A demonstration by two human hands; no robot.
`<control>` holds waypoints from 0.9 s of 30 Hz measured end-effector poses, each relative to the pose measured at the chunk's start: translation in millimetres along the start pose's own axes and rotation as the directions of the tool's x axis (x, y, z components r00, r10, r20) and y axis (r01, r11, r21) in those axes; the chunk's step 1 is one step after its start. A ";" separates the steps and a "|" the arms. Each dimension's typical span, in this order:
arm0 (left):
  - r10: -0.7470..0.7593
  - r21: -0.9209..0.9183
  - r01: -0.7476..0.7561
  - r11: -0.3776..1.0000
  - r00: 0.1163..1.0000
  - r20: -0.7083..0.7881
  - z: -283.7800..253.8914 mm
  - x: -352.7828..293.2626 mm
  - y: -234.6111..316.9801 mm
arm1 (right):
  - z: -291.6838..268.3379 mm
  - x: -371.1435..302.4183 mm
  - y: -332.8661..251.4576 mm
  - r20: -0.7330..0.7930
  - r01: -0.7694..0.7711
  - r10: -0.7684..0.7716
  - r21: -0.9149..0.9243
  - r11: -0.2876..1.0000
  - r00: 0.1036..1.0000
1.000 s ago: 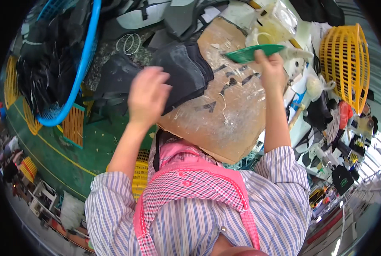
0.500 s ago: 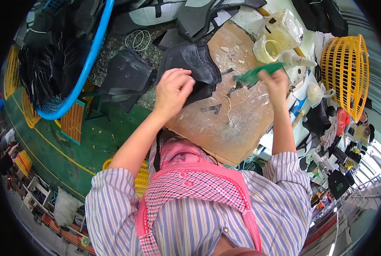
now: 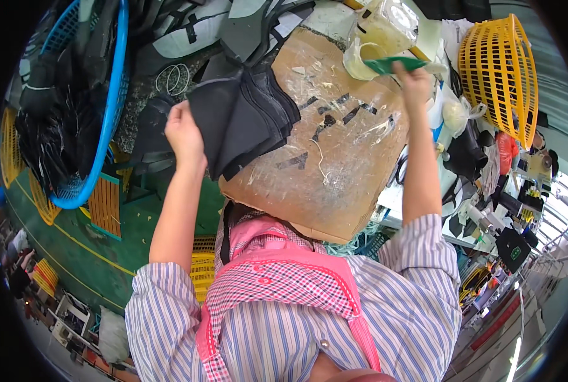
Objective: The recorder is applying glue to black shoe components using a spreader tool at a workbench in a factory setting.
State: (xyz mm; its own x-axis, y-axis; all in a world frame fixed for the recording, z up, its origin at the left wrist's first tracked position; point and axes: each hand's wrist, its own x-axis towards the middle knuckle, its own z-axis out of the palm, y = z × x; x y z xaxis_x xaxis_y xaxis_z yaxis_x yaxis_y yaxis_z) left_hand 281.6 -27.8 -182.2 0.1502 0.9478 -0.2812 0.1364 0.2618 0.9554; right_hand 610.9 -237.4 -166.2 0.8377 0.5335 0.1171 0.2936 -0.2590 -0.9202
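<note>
My left hand [image 3: 185,134] is closed on the left edge of a black fabric-like piece [image 3: 212,111], lifting it from a stack of similar black pieces [image 3: 265,118]. The stack lies on the left part of a brown cardboard sheet [image 3: 347,143] marked with whitish smears and black tape strips. On the right, my right hand [image 3: 415,86] grips a flat green scraper [image 3: 385,65]. The scraper's far end is at the mouth of a cream-stained plastic container [image 3: 364,58], beyond the cardboard. Whether its tip touches the contents cannot be made out.
A blue-rimmed basket [image 3: 115,83] full of black pieces stands at the left. More grey and black cut pieces [image 3: 242,32] lie at the back. At the right are a yellow basket [image 3: 497,76] and a knotted plastic bag [image 3: 455,118]. A white cord loop [image 3: 172,79] lies near the stack.
My left hand has moved left, peeling up the black piece's edge. My right hand has carried the green scraper up and away from over the cardboard to the container. The view has shifted slightly.
</note>
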 end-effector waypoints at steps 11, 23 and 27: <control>0.121 0.108 -0.138 0.985 0.981 0.150 -1.2 -3.6 18.2 | 119.3 -71.2 -112.7 0.939 0.292 0.094 -0.196 0.936 0.330; 0.017 0.148 -0.151 0.978 0.754 0.656 -25.1 32.7 72.9 | 87.1 -56.6 -97.7 0.687 -0.530 0.219 0.280 0.800 0.693; -0.410 0.519 0.106 0.848 0.752 0.516 9.8 45.3 47.3 | 77.9 -33.8 -71.3 0.570 -0.448 0.186 0.363 0.817 0.801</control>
State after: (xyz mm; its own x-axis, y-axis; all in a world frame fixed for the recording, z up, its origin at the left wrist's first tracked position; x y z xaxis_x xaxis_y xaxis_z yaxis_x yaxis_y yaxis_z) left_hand 304.4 25.8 -150.6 0.5625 0.5115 -0.6495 0.6399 0.2282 0.7338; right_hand 525.8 -174.3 -133.7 0.4627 0.8376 -0.2902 -0.3032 -0.1581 -0.9397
